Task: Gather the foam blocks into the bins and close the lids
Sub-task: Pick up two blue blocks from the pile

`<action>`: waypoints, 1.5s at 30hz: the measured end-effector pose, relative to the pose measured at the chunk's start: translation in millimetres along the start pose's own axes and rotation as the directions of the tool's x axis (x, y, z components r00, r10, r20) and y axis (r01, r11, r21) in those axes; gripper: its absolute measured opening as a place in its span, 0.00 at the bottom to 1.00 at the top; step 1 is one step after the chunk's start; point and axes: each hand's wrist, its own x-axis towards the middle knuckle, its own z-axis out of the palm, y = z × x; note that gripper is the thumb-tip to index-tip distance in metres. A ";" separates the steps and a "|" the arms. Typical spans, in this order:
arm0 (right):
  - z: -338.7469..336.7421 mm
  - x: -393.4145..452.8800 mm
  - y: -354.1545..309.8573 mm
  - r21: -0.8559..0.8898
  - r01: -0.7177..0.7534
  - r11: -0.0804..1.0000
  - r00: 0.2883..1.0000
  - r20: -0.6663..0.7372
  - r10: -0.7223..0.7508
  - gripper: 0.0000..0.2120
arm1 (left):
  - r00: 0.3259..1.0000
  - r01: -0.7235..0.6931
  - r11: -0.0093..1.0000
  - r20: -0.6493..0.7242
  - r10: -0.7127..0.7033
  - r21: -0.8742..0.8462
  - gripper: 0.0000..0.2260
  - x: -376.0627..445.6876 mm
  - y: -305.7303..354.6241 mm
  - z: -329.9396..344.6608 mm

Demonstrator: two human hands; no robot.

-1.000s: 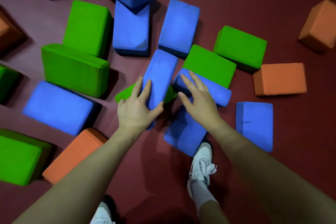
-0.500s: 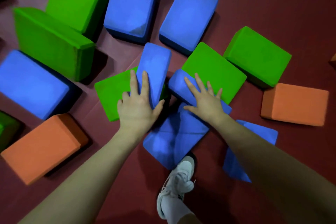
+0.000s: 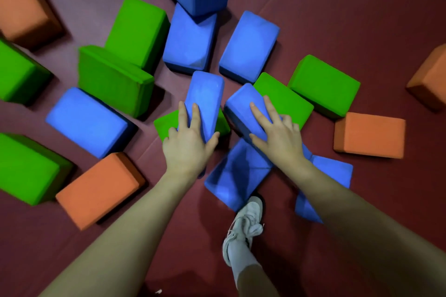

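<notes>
Blue, green and orange foam blocks lie scattered on a dark red mat; no bin is in view. My left hand [image 3: 188, 144] grips a narrow blue block [image 3: 205, 96] standing on edge, thumb on its right side and fingers on its top and left. That block leans on a green block [image 3: 165, 125]. My right hand [image 3: 277, 137] holds a second blue block [image 3: 241, 106], thumb on its near side and fingers spread over its top. This one rests against a green block [image 3: 284, 101] and over a flat blue block [image 3: 236, 173].
Several more blocks ring the hands: a blue block [image 3: 87, 120] and an orange block [image 3: 99, 188] to the left, an orange block [image 3: 369, 135] to the right, blue blocks [image 3: 248, 46] beyond. My white shoe [image 3: 243, 224] stands just below the flat blue block. Bare mat shows at top right.
Both hands stay on their blue blocks. The right-hand block has turned and risen, its far end nearer the left-hand block. The view has pulled back, showing more blocks.
</notes>
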 end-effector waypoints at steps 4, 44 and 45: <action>-65.8 -26.8 -57.3 0.003 -0.023 1.000 0.998 -0.062 0.023 0.37 | 0.997 -0.054 0.998 -0.059 0.053 -0.016 0.36 -28.7 -22.3 -59.2; -328.3 -393.3 -564.5 -0.055 0.684 0.727 0.725 -0.058 -0.686 0.28 | 0.767 0.530 0.798 -0.239 -0.595 -0.287 0.30 -582.5 -377.8 -360.5; -326.2 -404.0 -582.2 -0.055 0.715 0.697 0.696 -0.030 -0.717 0.28 | 0.739 0.561 0.770 -0.235 -0.631 -0.305 0.30 -599.3 -390.1 -359.0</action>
